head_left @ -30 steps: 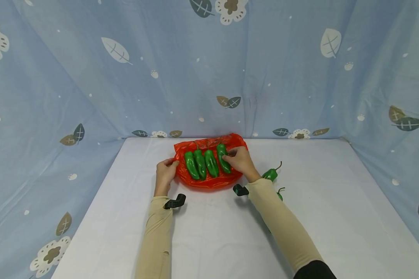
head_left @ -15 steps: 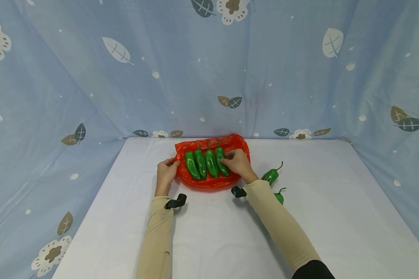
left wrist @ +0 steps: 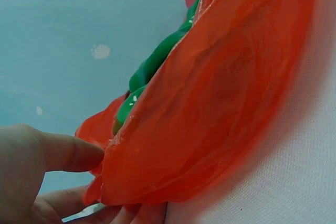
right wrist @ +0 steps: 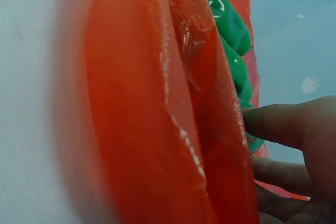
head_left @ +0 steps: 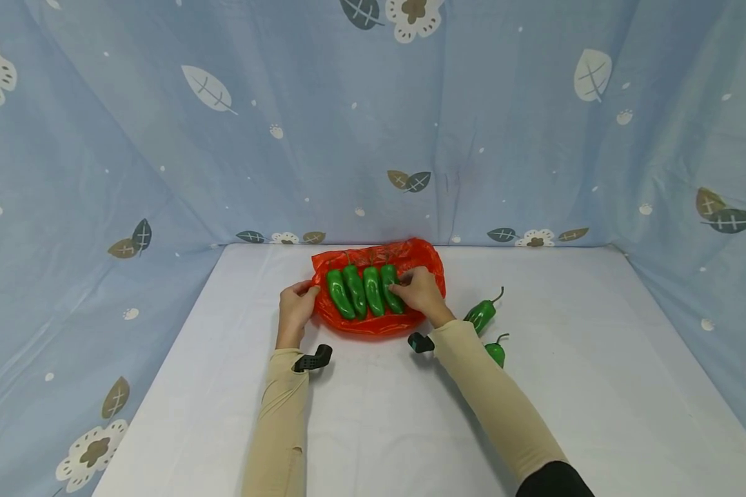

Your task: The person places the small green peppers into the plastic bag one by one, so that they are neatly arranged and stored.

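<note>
A red plastic bag (head_left: 373,328) lies spread on the table, and several green peppers are side by side in a row on it. My left hand (head_left: 295,314) pinches the bag's left edge; in the left wrist view the thumb (left wrist: 79,153) is above the film and the other fingers are below. At the row's right end, my right hand (head_left: 424,293) holds the rightmost green pepper (head_left: 388,275) between thumb and fingers. The right wrist view shows the bag's raised side (right wrist: 142,108) hiding most of that pepper.
Two more green peppers, one farther back (head_left: 481,315) and one nearer (head_left: 495,353), lie right of the bag, partly behind the right sleeve (head_left: 503,400). A blue patterned curtain (head_left: 323,138) hangs behind the white table (head_left: 373,428).
My right hand has shifted slightly left, bringing the rightmost pepper closer to its neighbour in the row. The left hand keeps its place on the bag's edge.
</note>
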### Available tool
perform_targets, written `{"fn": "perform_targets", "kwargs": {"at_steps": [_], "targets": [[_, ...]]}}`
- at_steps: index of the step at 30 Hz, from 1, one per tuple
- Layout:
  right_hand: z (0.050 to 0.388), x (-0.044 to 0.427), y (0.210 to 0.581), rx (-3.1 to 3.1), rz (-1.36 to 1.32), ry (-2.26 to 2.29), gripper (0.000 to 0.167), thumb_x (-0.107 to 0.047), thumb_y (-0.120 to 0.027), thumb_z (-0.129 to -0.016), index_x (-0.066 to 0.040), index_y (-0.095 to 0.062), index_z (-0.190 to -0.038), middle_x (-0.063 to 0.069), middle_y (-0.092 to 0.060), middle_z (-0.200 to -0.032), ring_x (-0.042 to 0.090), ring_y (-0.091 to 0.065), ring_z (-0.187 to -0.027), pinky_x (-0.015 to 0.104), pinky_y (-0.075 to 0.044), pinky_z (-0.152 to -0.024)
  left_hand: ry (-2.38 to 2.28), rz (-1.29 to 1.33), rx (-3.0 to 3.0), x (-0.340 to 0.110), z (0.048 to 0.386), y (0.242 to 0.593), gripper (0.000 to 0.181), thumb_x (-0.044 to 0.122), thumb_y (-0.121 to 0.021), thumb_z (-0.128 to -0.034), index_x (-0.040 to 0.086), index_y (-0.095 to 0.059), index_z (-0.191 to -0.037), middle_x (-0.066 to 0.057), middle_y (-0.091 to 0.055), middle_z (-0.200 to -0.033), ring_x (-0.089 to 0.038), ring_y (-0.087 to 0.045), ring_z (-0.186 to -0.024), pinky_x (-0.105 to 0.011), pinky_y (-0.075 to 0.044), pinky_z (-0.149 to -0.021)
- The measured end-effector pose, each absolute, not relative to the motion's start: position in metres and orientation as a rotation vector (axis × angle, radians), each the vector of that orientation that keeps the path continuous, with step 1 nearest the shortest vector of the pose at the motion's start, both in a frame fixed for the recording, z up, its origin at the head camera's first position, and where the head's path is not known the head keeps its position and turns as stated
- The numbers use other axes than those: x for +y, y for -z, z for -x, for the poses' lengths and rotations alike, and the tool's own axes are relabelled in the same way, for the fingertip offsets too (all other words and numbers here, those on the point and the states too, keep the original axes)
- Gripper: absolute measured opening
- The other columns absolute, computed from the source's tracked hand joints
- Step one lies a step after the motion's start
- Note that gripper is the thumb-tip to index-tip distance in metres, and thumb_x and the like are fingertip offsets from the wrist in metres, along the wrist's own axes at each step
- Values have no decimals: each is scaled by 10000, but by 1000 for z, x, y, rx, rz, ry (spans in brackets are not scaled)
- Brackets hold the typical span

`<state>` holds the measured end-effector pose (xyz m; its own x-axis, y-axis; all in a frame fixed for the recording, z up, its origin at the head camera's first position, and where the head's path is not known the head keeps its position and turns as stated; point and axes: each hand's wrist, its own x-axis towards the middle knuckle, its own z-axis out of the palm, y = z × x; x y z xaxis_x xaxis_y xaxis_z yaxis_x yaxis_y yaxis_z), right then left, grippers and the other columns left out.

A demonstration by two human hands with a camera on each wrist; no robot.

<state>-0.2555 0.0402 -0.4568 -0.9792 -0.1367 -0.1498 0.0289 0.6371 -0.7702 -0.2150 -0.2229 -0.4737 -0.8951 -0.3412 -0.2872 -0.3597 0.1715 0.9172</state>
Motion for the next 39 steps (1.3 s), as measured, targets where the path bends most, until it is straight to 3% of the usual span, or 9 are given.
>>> {"fn": "perform_targets", "kwargs": {"at_steps": [25,39], "targets": [[257,33,456,2688,111,1189,371,-234,-761,-940,42,-694,-1179,191,-729,-1112,246,-683,-921,388,-632,-851,-1878,715,2406,-223,216,473,478,233,-539,-1044,-3,-547,-1460,-199,-558,-1467,-304,-546,-1271,-426,-482,-1122],[255,34,457,2707,133,1200,416,-227,-768,-929,72,-686,-1207,220,-724,-1184,296,-696,-1012,432,-612,-910,-1879,683,2435,-222,213,473,475,206,-540,-1037,-23,-549,-1453,-213,-566,-1451,-297,-547,-1263,-380,-473,-1052]]}}
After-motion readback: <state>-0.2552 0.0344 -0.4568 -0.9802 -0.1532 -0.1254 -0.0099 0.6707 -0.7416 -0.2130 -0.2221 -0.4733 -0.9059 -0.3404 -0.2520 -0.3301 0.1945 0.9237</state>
